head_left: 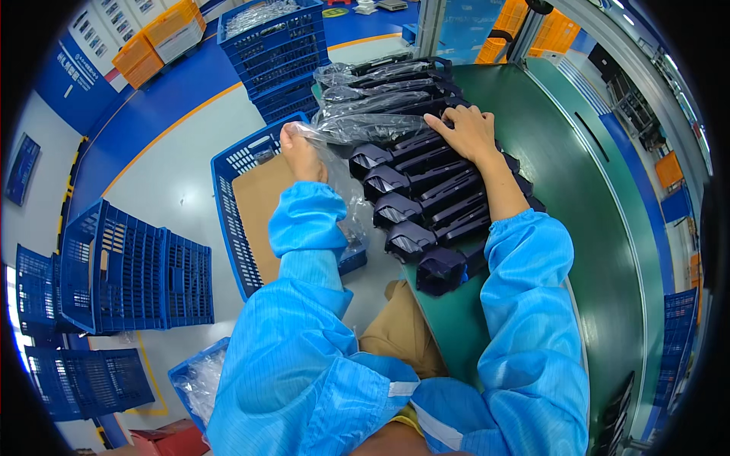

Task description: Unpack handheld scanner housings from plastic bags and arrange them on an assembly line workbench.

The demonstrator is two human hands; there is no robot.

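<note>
My left hand [303,158] is closed on the loose end of a clear plastic bag [334,137], pulled out to the left over the blue crate's edge. Fingers bent, my right hand [469,133] grips the right end of a long black plastic part [426,140] at the bag's other end; its fingertips are partly hidden. Several bare black plastic parts [397,209] lie side by side in a row nearer me, each with a wide angular head toward the left. Beyond my hands, several more black parts [380,80] lie wrapped in clear bags.
The parts lie on a green-topped workbench [563,190]. Left of it stands a blue crate [228,205] with a cardboard sheet [258,205] inside. Stacked blue crates [274,53] stand beyond, more blue crates [137,266] at left. A blue bin [199,380] near me holds clear plastic.
</note>
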